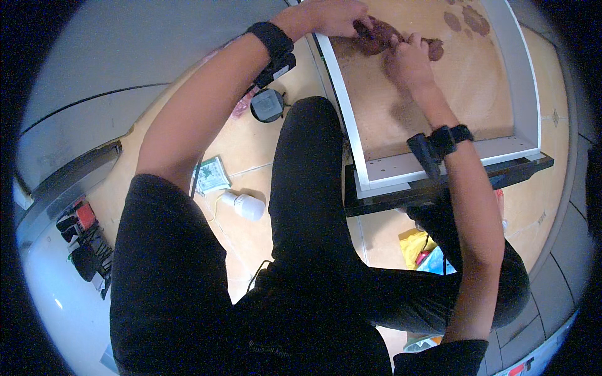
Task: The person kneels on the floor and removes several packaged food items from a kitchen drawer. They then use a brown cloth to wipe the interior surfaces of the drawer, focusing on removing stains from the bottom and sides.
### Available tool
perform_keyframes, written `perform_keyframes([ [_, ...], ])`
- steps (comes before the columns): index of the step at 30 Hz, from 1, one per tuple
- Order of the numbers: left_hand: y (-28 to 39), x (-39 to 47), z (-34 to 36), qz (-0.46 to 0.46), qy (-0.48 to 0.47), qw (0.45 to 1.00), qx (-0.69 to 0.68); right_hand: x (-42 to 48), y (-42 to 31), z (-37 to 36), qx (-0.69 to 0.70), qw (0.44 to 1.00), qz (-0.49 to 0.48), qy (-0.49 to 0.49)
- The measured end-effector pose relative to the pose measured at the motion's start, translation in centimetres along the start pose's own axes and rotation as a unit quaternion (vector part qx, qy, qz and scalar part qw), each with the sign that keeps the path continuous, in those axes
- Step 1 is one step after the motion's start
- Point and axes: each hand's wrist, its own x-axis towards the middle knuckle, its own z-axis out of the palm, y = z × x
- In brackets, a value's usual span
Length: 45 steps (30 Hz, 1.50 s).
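Observation:
A dark reddish-brown cloth (380,36) lies bunched on the wooden bottom of a white-edged drawer (475,151). My left hand (341,18) grips the cloth's left end near the drawer's side wall. Farther right, my right hand (410,61) presses on the same cloth with bent fingers, and part of it sticks out past the knuckles. Dark stains (475,21) mark the drawer bottom at the upper right. Both wrists wear black bands.
The drawer rests by a dark wooden board (526,167) on the tiled floor. Around my legs lie a white light bulb (249,207), a green-and-white packet (213,175), a dark round object with a grey square top (267,105) and a yellow bag (412,246).

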Motion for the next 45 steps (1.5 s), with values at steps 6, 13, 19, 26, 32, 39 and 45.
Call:
perform_keyframes([
  [6,-2.5,2.2,4.0,0.009,-0.109,0.993,0.039,-0.2,-0.8,-0.7,0.127,0.977,0.106,-0.136],
  [13,-0.7,0.9,2.3,-0.03,-0.104,0.993,0.035,-0.8,0.8,0.5,0.245,0.966,0.051,-0.065],
  [19,2.2,1.0,2.8,-0.021,-0.128,0.991,-0.011,-3.6,2.9,1.7,0.184,0.969,0.161,-0.032],
  [26,2.5,1.0,2.8,0.014,-0.102,0.995,-0.002,-5.3,4.5,3.8,-0.006,0.94,0.34,0.022],
  [32,1.7,-0.2,4.0,-0.026,-0.08,0.996,-0.024,-5.2,6.5,-1.2,0.19,0.926,0.314,-0.088],
  [39,2.4,1.1,3.1,-0.106,-0.091,0.989,-0.042,1.4,13.8,3.3,0.329,0.932,0.151,-0.014],
  [45,3.1,0.4,2.1,-0.233,0.092,0.968,-0.031,10.9,13.1,-3.8,0.15,0.987,0.053,0.038],
])
